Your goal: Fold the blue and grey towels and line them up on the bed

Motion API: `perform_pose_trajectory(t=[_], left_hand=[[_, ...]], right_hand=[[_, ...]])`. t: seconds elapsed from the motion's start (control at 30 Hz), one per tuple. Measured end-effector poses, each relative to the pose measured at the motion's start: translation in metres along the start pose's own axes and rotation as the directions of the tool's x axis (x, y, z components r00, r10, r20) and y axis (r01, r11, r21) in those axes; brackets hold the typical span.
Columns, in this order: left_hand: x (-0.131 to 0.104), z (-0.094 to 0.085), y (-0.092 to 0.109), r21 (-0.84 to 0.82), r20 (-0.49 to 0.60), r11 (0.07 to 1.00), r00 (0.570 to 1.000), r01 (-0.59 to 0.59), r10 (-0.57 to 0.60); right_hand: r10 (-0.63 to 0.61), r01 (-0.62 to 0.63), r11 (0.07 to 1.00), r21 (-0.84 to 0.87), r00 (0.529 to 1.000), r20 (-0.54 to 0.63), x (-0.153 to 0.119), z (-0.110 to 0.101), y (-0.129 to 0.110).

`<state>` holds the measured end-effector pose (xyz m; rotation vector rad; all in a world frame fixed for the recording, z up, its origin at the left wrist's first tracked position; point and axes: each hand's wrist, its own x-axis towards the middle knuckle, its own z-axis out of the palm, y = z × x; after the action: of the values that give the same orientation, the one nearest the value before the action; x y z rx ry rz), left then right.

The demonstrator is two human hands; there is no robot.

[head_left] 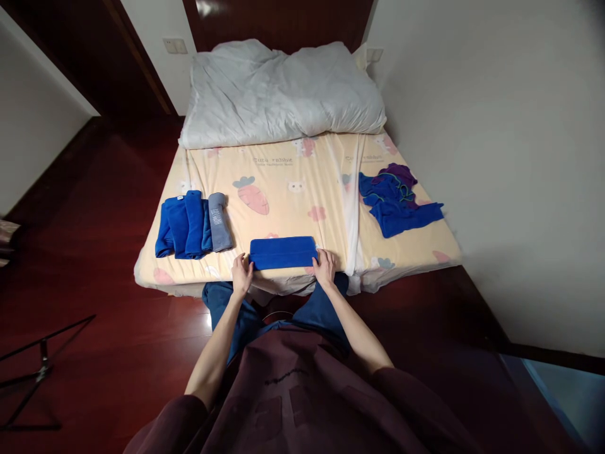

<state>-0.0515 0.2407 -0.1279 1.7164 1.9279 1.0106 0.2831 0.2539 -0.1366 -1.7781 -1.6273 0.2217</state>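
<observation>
A blue towel (pixel 282 253), folded into a long flat strip, lies at the front edge of the bed, with a lengthwise crease along its middle. At its left end, my left hand (pixel 242 275) pinches the near corner between thumb and fingers. My right hand (pixel 325 267) grips the right end in the same way. To the left, several folded blue towels (pixel 183 224) lie side by side with a grey rolled towel (pixel 220 222) that bears white lettering. On the right is a loose, crumpled heap of blue cloths (pixel 394 202), with a purple cloth (pixel 401 174) partly beneath.
The bed's yellow sheet (pixel 293 189) has carrot and rabbit prints. A pale grey quilt (pixel 283 94) is bunched at the headboard (pixel 283 22). A white wall (pixel 496 157) stands close on the right. Black stand legs (pixel 43 366) rest on the floor at left.
</observation>
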Motion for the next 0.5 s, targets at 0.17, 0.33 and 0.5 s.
perform_pose_trajectory(t=[0.17,0.33,0.5], left_hand=[[-0.02,0.005,0.017,0.17,0.216,0.913,0.918,-0.372,0.333],[-0.017,0.015,0.012,0.236,0.31,0.872,0.883,-0.43,0.351],[-0.006,0.017,0.002,0.251,0.343,0.869,0.879,-0.427,0.332]], right_hand=[[-0.341,0.354,0.935,-0.021,0.914,0.22,-0.01,-0.009,-0.013],[-0.382,0.407,0.912,-0.052,0.888,0.255,-0.014,-0.001,-0.009],[-0.351,0.394,0.915,-0.088,0.884,0.308,-0.011,0.002,0.001]])
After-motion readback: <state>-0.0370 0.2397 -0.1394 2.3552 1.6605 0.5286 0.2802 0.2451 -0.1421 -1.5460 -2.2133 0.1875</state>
